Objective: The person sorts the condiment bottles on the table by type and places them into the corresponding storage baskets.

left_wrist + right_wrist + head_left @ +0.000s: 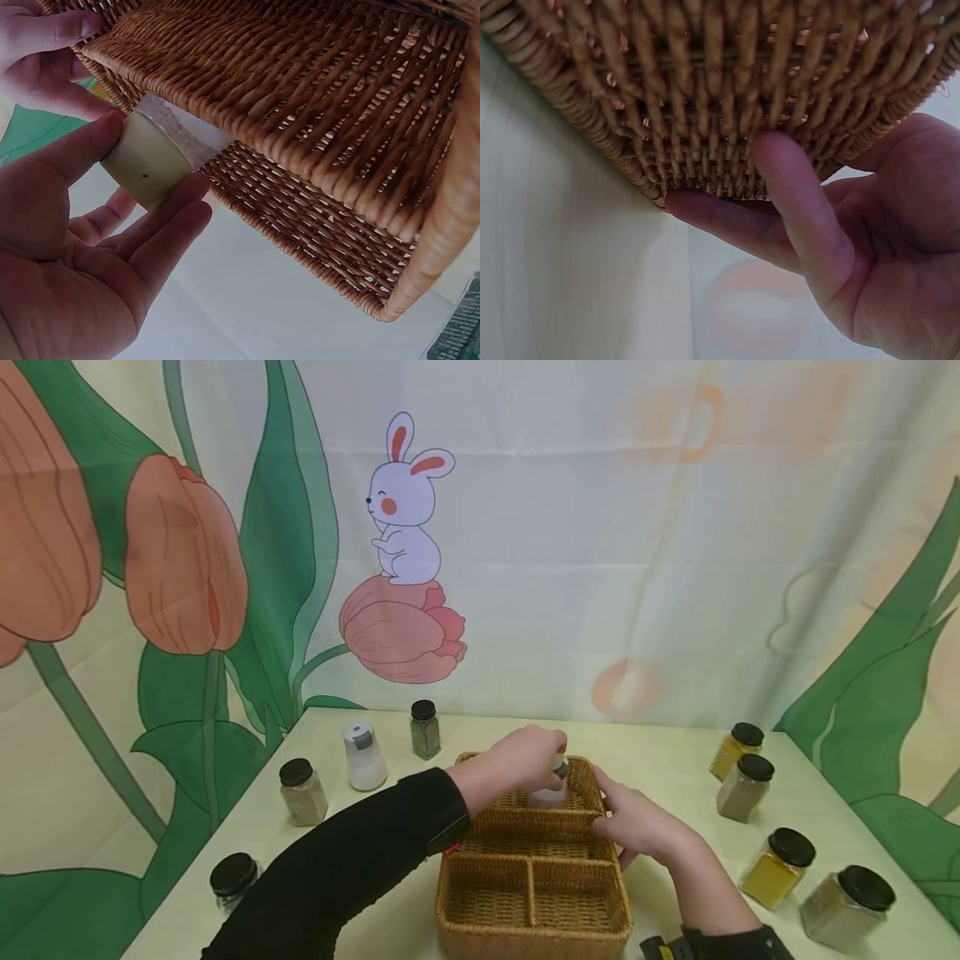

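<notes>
Head view: found pinched in the left hand (525,758), a pale-topped container (547,797), held within the rear compartment (582,787) of a wicker basket (534,938). Not possible to tell whether seated on the base. Advised: lower upright, clear of the weave, and loosen only once steady. As for the basket: gripped at the right rim by the right hand (637,827); judged best held firm against tipping. Beyond, on a pale tabletop (660,760): four black-lidded jars (742,793) at right, three more (305,797) at left alongside a white shaker (365,762). Behind: flower-printed cloth backdrop (555,568).

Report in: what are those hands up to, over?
Left fingers pinch pale-lidded container in basket, far compartment. Right fingers hold basket. No visible obstruction.
</notes>
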Demonstrator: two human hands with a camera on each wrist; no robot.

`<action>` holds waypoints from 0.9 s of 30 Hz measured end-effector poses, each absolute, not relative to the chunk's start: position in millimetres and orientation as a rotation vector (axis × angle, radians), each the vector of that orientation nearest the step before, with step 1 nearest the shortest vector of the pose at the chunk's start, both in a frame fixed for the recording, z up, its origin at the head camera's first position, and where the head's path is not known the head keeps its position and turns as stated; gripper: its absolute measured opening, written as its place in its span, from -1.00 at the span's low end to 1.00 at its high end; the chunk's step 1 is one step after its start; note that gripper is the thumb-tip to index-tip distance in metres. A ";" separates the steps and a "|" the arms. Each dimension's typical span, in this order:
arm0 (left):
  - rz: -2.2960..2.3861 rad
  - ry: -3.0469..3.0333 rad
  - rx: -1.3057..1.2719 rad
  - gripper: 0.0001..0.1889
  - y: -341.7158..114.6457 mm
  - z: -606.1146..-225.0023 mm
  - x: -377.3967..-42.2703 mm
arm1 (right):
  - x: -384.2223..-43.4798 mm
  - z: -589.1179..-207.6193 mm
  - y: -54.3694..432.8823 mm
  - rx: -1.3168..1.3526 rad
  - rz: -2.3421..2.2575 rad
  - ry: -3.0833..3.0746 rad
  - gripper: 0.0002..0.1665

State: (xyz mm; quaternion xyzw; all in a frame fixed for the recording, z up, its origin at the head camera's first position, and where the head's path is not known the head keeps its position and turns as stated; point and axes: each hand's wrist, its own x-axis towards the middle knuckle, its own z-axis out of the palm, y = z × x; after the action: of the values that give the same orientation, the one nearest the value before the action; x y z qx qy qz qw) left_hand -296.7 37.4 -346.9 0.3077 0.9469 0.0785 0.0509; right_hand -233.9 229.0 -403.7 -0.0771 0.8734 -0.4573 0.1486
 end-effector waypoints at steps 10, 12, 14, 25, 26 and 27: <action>0.271 2.858 0.927 -0.47 37.8 -346.0 -298.3 | -233.8 -403.5 229.7 -0.230 -1.324 2.499 0.12; 0.296 2.858 0.917 -0.45 36.6 -344.6 -299.0 | -234.0 -403.4 230.4 -0.224 -1.331 2.490 0.12; 0.323 2.868 0.904 -0.43 34.4 -343.0 -300.5 | -234.4 -403.2 230.7 -0.227 -1.323 2.488 0.13; 0.473 2.950 0.814 -0.42 5.5 -316.8 -308.6 | -236.3 -404.3 229.1 -0.216 -1.281 2.515 0.13; 0.485 2.961 0.802 -0.42 1.9 -313.2 -309.2 | -236.5 -404.5 228.9 -0.217 -1.283 2.514 0.13; 0.493 2.976 0.785 -0.41 -2.0 -309.7 -310.1 | -236.6 -404.6 228.7 -0.215 -1.284 2.515 0.13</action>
State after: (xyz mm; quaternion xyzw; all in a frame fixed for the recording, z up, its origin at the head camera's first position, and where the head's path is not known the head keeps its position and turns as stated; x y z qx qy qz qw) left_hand -310.1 -2.0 -309.7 0.2519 0.9547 0.1581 0.0121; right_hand -236.6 228.7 -404.6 -0.0750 0.8774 -0.4480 0.1543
